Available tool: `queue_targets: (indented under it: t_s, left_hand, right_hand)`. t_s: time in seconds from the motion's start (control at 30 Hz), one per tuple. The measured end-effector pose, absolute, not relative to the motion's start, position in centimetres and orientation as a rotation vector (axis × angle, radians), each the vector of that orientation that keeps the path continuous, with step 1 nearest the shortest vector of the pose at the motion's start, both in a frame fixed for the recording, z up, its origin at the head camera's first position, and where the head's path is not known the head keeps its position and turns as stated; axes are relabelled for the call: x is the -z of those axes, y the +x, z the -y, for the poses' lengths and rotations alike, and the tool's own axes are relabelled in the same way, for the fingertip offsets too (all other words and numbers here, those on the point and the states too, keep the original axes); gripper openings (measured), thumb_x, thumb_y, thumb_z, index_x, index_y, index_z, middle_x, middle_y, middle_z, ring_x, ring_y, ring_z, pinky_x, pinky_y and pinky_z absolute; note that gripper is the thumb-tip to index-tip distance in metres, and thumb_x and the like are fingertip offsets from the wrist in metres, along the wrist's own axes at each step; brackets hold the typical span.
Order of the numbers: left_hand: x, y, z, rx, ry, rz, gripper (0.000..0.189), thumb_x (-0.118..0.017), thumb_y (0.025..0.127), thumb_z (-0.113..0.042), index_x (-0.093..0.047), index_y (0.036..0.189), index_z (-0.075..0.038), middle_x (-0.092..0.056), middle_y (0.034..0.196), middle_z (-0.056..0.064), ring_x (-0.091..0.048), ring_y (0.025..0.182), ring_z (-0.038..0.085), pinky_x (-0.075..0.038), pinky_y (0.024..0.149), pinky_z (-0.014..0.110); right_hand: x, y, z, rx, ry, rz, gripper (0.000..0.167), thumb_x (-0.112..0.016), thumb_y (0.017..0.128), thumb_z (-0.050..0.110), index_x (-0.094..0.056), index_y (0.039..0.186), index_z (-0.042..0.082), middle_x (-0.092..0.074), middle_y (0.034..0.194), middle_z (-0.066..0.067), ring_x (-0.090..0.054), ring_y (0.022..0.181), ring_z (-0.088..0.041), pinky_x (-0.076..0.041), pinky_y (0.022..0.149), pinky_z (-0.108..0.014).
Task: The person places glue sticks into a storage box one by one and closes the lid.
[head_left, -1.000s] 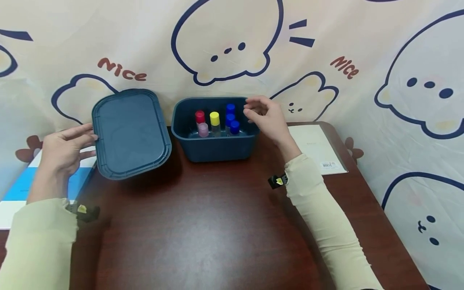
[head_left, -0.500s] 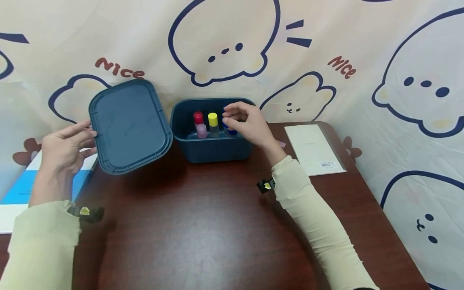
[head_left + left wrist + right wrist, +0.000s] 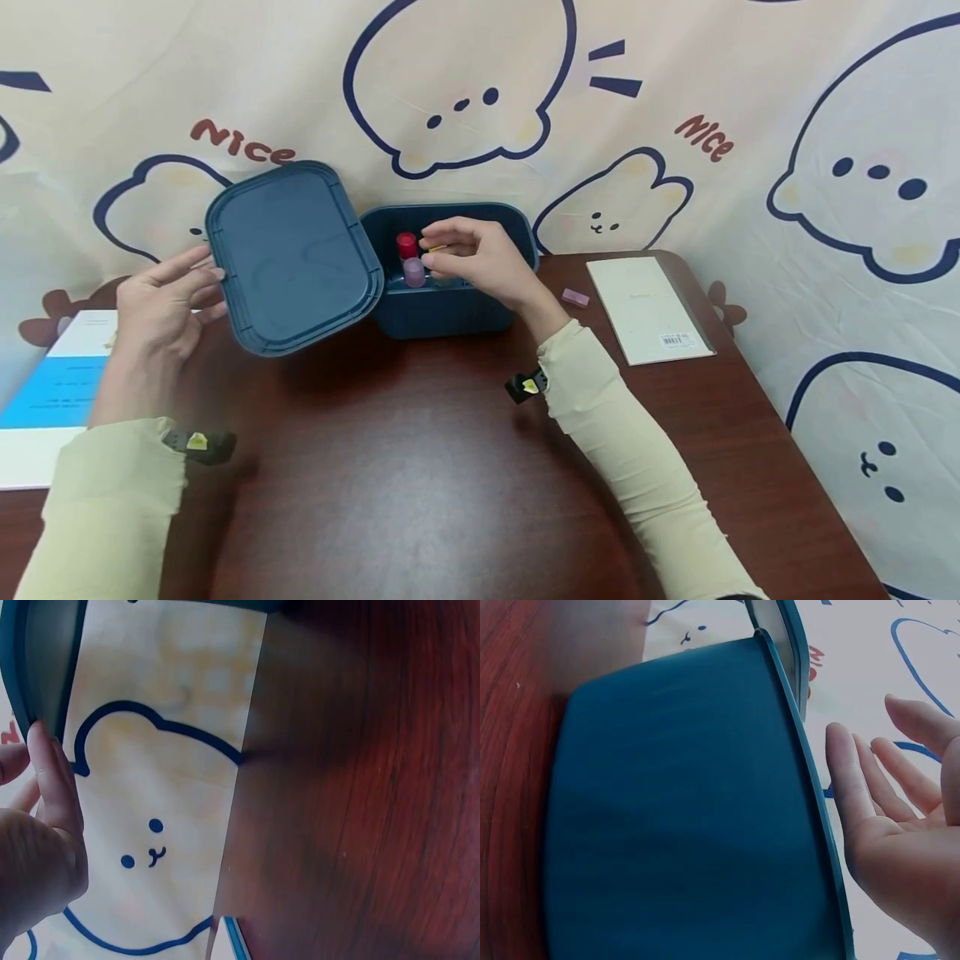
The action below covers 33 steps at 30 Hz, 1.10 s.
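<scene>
My left hand (image 3: 161,308) grips the left edge of a dark blue lid (image 3: 300,258), held tilted left of a matching blue box (image 3: 442,315). The lid's right edge overlaps the box's left end in the head view. Over the box hovers my right hand (image 3: 491,262), with nothing visible between its fingers in the right wrist view. Inside stand a red-capped bottle (image 3: 407,244) and a lilac-capped bottle (image 3: 414,272). A sliver of a yellow cap (image 3: 437,247) shows between the right fingers; the hand hides the blue-capped bottles.
A small pink block (image 3: 575,297) lies right of the box, beside a pale notebook (image 3: 648,308). Under the left forearm is a blue-and-white booklet (image 3: 56,392). A printed cloth (image 3: 465,50) hangs behind the brown table (image 3: 397,475).
My right hand has moved left across the box, from its right rim to over the yellow cap. The left hand has raised the lid slightly, then shifted it right toward the box.
</scene>
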State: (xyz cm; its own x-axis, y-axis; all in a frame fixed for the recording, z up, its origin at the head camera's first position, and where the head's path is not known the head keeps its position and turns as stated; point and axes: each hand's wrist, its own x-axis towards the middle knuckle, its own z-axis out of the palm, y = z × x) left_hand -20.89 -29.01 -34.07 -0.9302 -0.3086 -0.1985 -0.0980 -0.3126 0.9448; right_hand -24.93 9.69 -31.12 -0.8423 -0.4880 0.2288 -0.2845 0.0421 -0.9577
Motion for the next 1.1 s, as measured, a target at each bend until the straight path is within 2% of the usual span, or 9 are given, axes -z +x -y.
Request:
queue_targets:
  t_s: [0.17,0.33,0.5,0.93,1.1]
  left_hand:
    - [33.8,-21.0,28.4,2.382,0.528,1.734,0.058,-0.09,0.076,-0.018,-0.071,0.131,-0.017,-0.069,0.114,-0.002,-0.073,0.084,0.012,-0.061,0.061,0.028]
    - [34.0,-20.8,27.8,2.426,0.497,1.645,0.053,-0.089,0.078,-0.011,-0.072,0.128,-0.015,-0.075,0.104,-0.002,-0.074,0.08,0.014,-0.06,0.058,0.03]
    - [34.2,-20.8,27.2,2.507,0.474,1.548,0.05,-0.084,0.081,-0.004,-0.072,0.128,-0.013,-0.077,0.097,0.002,-0.075,0.077,0.017,-0.06,0.056,0.031]
    - [34.4,-21.0,26.2,2.645,0.401,1.464,0.047,-0.079,0.086,0.0,-0.071,0.129,-0.014,-0.076,0.103,0.003,-0.075,0.083,0.019,-0.061,0.061,0.032]
    - [34.3,-21.3,26.4,2.722,0.292,1.513,0.057,-0.073,0.092,-0.001,-0.056,0.144,-0.018,-0.075,0.106,0.004,-0.074,0.086,0.02,-0.061,0.064,0.032]
  right_hand:
    - [31.0,-25.1,-9.0,1.89,-0.807,-2.159,0.035,-0.069,0.095,0.005,-0.063,0.128,-0.006,-0.067,0.122,-0.024,-0.069,0.102,-0.025,-0.058,0.089,-0.036]
    - [30.8,-25.0,-8.2,1.82,-0.767,-2.16,0.037,-0.07,0.095,0.008,-0.063,0.129,-0.005,-0.066,0.125,-0.023,-0.068,0.104,-0.023,-0.056,0.092,-0.032]
    - [30.8,-24.8,-7.4,1.784,-0.693,-2.1,0.042,-0.071,0.095,0.008,-0.06,0.134,-0.004,-0.067,0.125,-0.017,-0.069,0.105,-0.023,-0.057,0.09,-0.034]
    - [30.4,-24.9,-6.0,1.951,-0.396,-1.999,0.027,-0.067,0.096,0.001,-0.066,0.123,-0.005,-0.072,0.108,-0.016,-0.073,0.088,-0.024,-0.061,0.081,-0.036]
    - [30.1,-25.0,-6.2,2.034,-0.344,-1.935,0.026,-0.067,0.096,-0.001,-0.067,0.122,-0.004,-0.071,0.107,-0.016,-0.072,0.082,-0.02,-0.061,0.08,-0.035]
